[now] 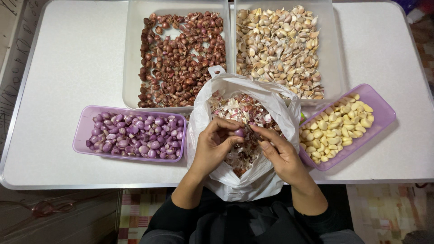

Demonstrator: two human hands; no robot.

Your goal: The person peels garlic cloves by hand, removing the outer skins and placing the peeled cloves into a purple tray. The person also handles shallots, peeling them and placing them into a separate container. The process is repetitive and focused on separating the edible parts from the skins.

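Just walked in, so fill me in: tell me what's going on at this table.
A person is peeling a shallot over a white bag of skins. The left hand holds the shallot; the right hand works at it with a small blade, barely visible. Clear trays hold unpeeled shallots and unpeeled garlic. Purple trays hold peeled shallots and peeled garlic.

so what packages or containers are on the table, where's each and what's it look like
White plastic bag: front centre, open, holding peel scraps.
Clear tray: back left, rectangular, unpeeled red-brown shallots.
Clear tray: back right, unpeeled garlic cloves.
Purple tub: front left, peeled purple shallots.
Purple tub: front right, angled, peeled garlic.
No labels, signs or screens.
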